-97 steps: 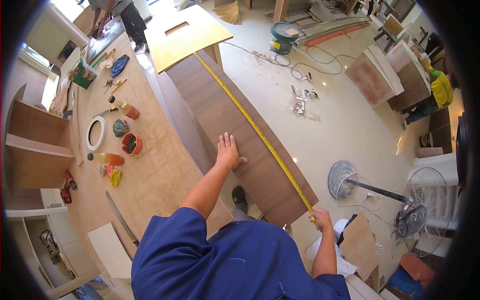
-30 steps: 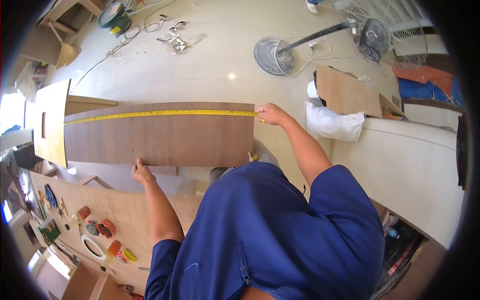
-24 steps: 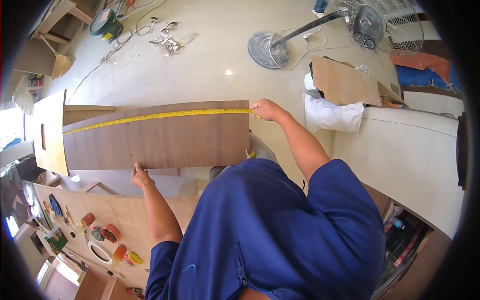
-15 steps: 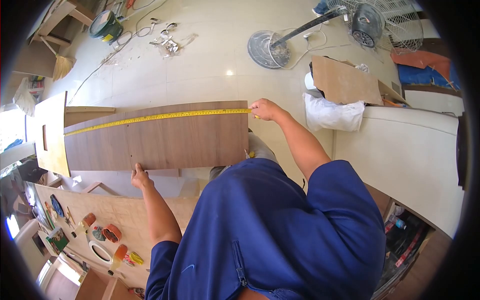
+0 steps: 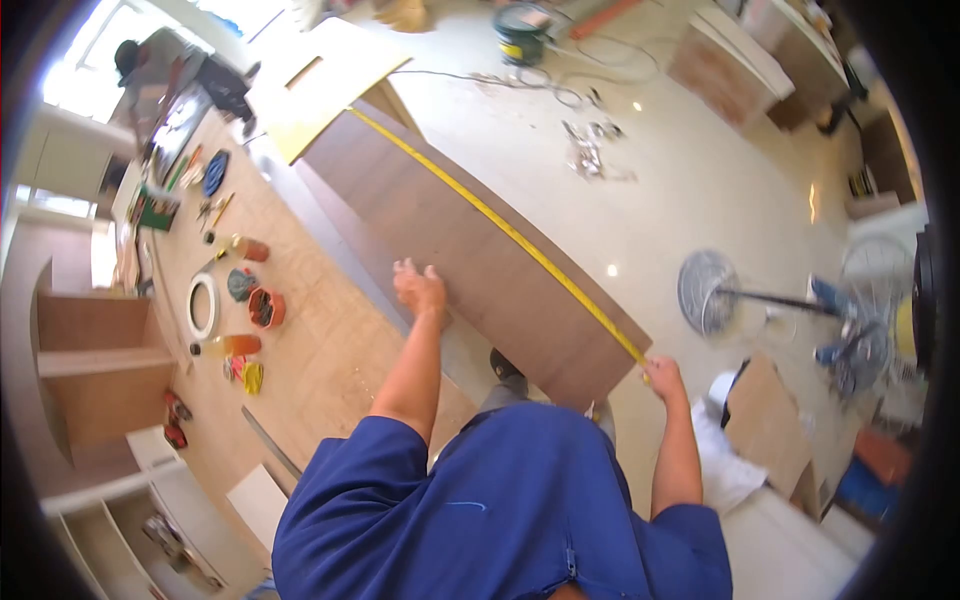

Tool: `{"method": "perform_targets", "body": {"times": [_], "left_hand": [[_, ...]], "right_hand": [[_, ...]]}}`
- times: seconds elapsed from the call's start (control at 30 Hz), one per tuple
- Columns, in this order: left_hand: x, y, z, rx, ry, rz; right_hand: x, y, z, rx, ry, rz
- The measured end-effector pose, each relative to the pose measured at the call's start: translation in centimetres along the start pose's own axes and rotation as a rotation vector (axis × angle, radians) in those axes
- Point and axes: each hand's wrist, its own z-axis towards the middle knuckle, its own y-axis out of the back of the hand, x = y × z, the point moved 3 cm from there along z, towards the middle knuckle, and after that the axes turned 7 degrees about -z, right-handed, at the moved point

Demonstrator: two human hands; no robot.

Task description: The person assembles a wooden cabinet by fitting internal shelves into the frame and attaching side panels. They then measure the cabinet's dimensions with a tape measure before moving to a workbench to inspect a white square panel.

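A long brown wood-grain panel [image 5: 470,250] stretches from the upper left toward my body. Along its far edge lies an extended yellow tape measure [image 5: 510,232]. My right hand [image 5: 662,378] pinches the tape's near end at the panel's right corner. My left hand [image 5: 419,288] is at the panel's near long edge, fingers apart and holding nothing. At its far end the panel meets a pale yellow board [image 5: 330,75] with a slot cut in it.
A plywood worktop [image 5: 300,330] on the left bears bottles, a tape roll [image 5: 202,306] and an orange pot [image 5: 265,308]. Another person [image 5: 165,80] is at the upper left. A fan base [image 5: 705,292], bucket [image 5: 521,35] and metal scraps [image 5: 588,148] are on the floor.
The view has swung left, so the panel now runs diagonally and more of the worktop and another person show. My left hand has come off the panel's edge with its fingers spread.
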Motion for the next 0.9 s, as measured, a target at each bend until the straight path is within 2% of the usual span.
{"method": "perform_targets", "body": {"times": [0.07,0.13,0.2,0.3,0.33,0.43,0.53,0.63,0.77,0.9], "left_hand": [[-2.3,0.2,-1.3,-0.078,-0.174,-0.165],[-3.3,-0.9,-2.7,0.128,-0.073,-0.510],[-3.9,-2.3,-3.9,0.233,-0.042,-0.654],[-4.3,-4.0,-5.1,0.433,0.374,-1.084],[-2.2,-8.0,-4.8,0.366,0.275,-0.992],[-2.3,-5.5,-5.3,0.427,0.377,-1.061],[-2.0,-3.8,-6.0,0.385,0.458,-1.167],[-2.1,-1.6,-6.5,0.404,0.478,-1.161],[-0.6,-2.6,-6.7,0.408,0.467,-1.137],[0.0,-2.6,-6.1,0.423,0.434,-1.072]], "right_hand": [[0.0,-0.1,-0.5,0.076,-0.083,0.185],[2.2,0.3,-2.6,0.203,-0.151,0.294],[3.6,-0.3,-4.1,0.261,-0.163,0.350],[5.0,-1.5,-5.2,0.333,-0.179,0.314],[5.3,-1.7,-5.5,0.352,-0.183,0.282],[5.5,-2.5,-6.7,0.362,-0.202,0.339],[4.7,-3.1,-7.7,0.398,-0.234,0.313],[4.3,-3.5,-8.8,0.387,-0.255,0.321],[4.6,-4.2,-9.9,0.364,-0.259,0.377],[4.9,-4.8,-9.9,0.346,-0.223,0.307]]}}
